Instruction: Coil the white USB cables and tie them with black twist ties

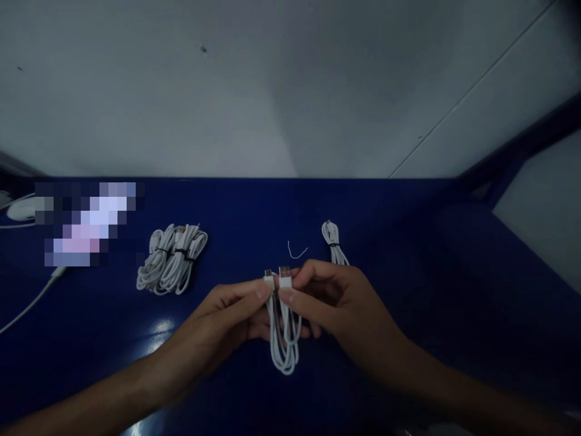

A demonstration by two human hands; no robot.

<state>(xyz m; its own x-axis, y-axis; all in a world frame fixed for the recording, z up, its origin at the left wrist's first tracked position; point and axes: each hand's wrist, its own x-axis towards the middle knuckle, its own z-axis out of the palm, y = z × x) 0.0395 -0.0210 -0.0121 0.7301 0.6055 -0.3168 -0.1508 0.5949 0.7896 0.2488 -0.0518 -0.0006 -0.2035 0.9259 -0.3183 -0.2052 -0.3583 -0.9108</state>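
A white USB cable [285, 357] hangs in loops between my two hands, above the blue table. My left hand [231, 309] pinches it just below the smaller metal plug, thumb on top. With thumb and fingers, my right hand [338, 297] grips the same cable at the larger USB plug, which points away from me. Both plugs stand side by side, and the fingers behind the loops are partly hidden. Beyond my right hand lies a bundled white cable [333, 236] with a black tie, its near end covered by that hand.
Several white cable bundles [175, 257] with black ties lie together at the left. A thin bent white strand [297, 255] rests beyond my hands. Farther left are a pixelated bright object [95, 224] with a white cord [31, 303]. A pale wall [236, 109] borders the blue table [245, 212].
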